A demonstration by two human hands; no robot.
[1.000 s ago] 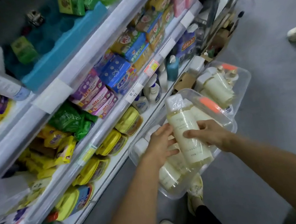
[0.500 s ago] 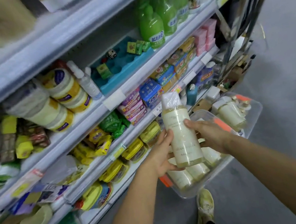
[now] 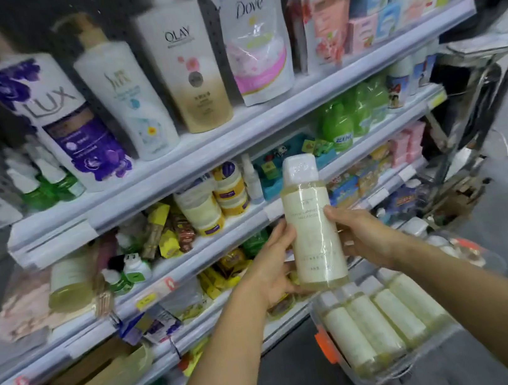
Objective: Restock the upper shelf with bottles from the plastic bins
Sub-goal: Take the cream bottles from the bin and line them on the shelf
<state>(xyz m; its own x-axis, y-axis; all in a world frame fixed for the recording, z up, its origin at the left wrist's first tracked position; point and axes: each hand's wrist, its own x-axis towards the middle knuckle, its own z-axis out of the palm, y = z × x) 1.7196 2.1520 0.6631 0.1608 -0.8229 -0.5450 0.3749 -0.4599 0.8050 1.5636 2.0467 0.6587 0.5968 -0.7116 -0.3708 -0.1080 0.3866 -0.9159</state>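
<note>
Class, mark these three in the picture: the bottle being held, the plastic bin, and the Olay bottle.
held bottle point(image 3: 314, 232): head view, middle of its label.
plastic bin point(image 3: 326, 344): head view, orange latch on its near wall.
Olay bottle point(image 3: 191, 69): head view, middle of its front.

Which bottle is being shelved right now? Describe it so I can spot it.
Find the clear bin at lower right, holding pale bottles lying flat. Just above it, both hands grip one bottle. It alone stands upright, white cap up, in front of the shelves.
</note>
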